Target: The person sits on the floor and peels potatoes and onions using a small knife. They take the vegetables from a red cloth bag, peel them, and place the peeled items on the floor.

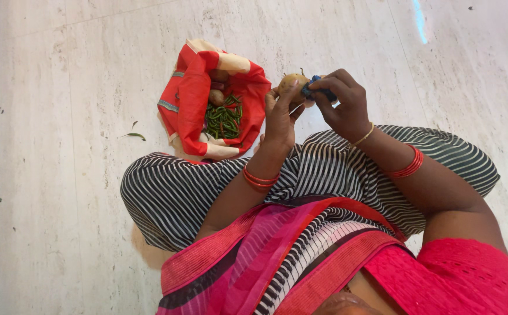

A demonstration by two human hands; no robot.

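Brown potato (292, 83) between left hand (279, 119), right hand (342, 105)

Red-cream cloth bag (192, 96) — green chillies (223, 119) — black-white striped skirt (172, 195).

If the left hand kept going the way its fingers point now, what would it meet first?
The left hand points up the frame, its fingers already against the potato, so that comes first. Beyond the potato only pale stone floor shows. The right hand presses a small blue tool onto the same potato. Depth is hard to judge.
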